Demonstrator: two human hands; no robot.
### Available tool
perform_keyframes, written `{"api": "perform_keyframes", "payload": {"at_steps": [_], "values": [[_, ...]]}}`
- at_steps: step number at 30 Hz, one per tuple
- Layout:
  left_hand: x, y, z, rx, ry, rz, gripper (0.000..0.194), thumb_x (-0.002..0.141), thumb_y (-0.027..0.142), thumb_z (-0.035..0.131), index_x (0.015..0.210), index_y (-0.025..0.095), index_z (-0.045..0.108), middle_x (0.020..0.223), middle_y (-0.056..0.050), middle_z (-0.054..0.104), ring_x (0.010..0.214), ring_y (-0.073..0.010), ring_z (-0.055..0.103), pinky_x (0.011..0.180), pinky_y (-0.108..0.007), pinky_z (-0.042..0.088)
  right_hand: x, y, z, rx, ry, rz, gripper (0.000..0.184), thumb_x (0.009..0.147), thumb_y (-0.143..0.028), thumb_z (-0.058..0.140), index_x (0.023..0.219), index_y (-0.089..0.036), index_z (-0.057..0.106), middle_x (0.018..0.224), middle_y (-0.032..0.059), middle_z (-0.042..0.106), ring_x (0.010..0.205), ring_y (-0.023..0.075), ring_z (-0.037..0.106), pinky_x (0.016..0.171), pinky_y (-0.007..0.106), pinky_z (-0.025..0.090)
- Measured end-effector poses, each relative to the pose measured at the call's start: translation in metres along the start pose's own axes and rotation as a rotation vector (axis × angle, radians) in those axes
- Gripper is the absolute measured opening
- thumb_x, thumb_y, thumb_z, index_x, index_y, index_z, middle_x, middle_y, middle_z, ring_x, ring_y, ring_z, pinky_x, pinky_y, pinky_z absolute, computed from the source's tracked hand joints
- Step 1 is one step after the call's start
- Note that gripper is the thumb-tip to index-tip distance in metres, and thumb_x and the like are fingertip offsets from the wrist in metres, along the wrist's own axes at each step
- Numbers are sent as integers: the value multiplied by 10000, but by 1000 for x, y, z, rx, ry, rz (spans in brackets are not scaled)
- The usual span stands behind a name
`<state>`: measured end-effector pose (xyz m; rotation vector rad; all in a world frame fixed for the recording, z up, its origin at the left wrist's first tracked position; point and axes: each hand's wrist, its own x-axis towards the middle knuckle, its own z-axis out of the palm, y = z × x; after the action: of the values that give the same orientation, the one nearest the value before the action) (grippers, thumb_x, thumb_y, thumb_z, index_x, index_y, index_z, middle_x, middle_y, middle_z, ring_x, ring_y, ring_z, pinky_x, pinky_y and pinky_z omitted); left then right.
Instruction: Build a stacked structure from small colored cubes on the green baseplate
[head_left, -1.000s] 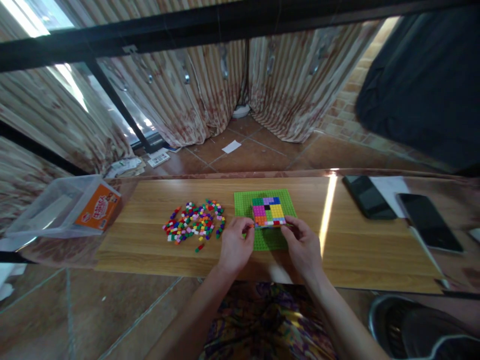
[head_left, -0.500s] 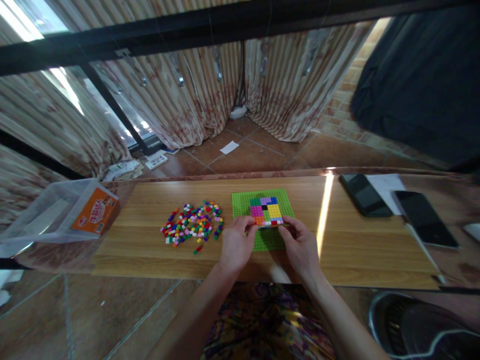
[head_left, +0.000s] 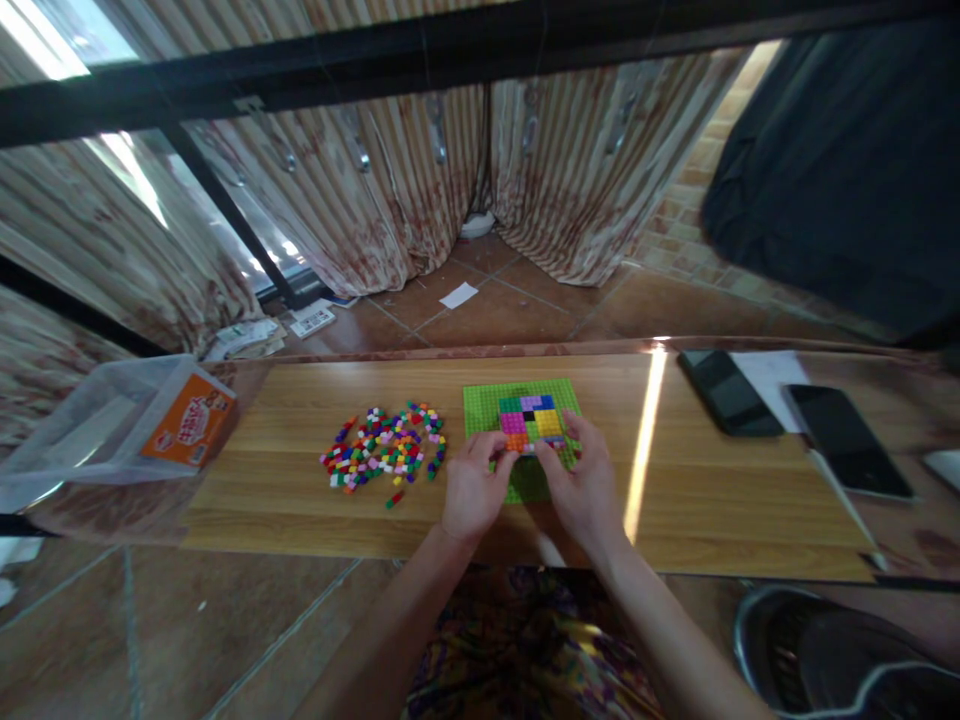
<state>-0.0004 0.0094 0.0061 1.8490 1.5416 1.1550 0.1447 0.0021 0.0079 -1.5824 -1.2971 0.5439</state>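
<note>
Left hand [head_left: 474,492] and right hand [head_left: 585,488], fingers bent, grip unclear, seemingly adjust the multicoloured brick block [head_left: 531,421] over the green baseplate [head_left: 480,402]; next, even pressure seems needed.

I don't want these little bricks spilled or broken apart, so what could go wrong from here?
The left hand and right hand are both at the near edge of the build, so an uneven push might loosen pieces. The left hand is also close to the loose bricks and could scatter some. The hands partly hide that edge, so a crooked brick might go unnoticed.
</note>
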Motion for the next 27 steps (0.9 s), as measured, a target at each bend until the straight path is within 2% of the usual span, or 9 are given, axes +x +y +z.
{"api": "perform_keyframes", "payload": {"at_steps": [3,9,19,23,27], "values": [[1,0,1,-3,3,-20,167,835,128,662,980,207,637,923,-16,703,827,-133,668,777,-265,557,4,-9,13,-66,-5,-59,600,831,-462,636,1342,-164,533,1279,178,597,1198,331,536,1053,552,412],[1,-2,2,-7,-5,-76,224,823,87,630,1002,222,633,894,-4,700,820,-134,669,777,-271,557,3,-7,28,-133,11,-19,723,771,-467,695,1397,-183,471,1325,189,548,1247,379,478,1062,596,371],[3,-2,3,-39,-30,-85,228,819,91,636,1006,221,631,909,-9,702,832,-137,664,784,-272,550,4,-6,31,-117,-9,14,714,763,-428,689,1392,-161,482,1296,194,552,1243,379,487,1060,577,380],[3,-4,4,-9,-37,-99,228,826,102,627,1018,225,629,906,-10,698,853,-147,666,798,-292,552,2,-1,30,-83,-8,19,726,759,-469,702,1382,-158,497,1297,195,569,1213,367,519,1050,573,397],[0,-12,2,-33,-43,-139,417,768,74,648,1159,213,599,1044,-51,703,875,-159,680,847,-345,572,12,9,17,21,-8,38,744,780,-563,690,1389,-179,503,1292,170,603,1174,326,561,1013,525,452]]}}
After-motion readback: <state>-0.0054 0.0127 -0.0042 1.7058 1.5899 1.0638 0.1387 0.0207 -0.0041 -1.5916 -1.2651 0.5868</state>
